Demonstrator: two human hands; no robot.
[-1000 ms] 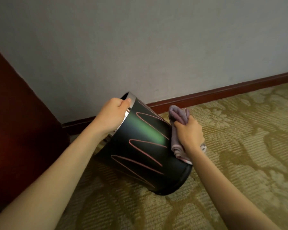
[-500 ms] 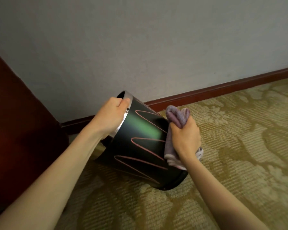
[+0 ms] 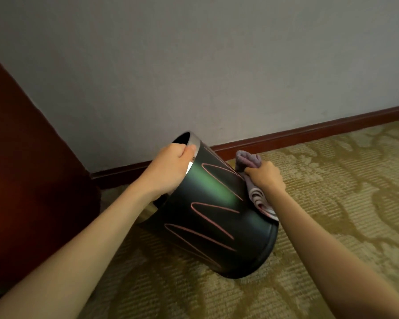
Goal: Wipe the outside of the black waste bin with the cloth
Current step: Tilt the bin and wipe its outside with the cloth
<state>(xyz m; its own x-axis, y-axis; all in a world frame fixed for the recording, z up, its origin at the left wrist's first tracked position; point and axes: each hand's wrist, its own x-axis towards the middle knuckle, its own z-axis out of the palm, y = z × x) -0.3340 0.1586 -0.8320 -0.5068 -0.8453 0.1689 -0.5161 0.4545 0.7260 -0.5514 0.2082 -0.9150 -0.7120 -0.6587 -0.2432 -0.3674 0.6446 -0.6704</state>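
Black cylindrical waste bin with thin pink zigzag lines (image 3: 217, 217) sits tilted on patterned olive carpet (image 3: 332, 203), long axis leaning up-left toward the wall, base on the floor. Left hand (image 3: 168, 169) grips the silver rim, fingers curled over the lip. Right hand (image 3: 264, 178) clamps a bunched grey-purple cloth (image 3: 248, 160) against the bin's right flank. Bin wall lies directly left of those fingers; 1 downward stroke toward the base looks likely.
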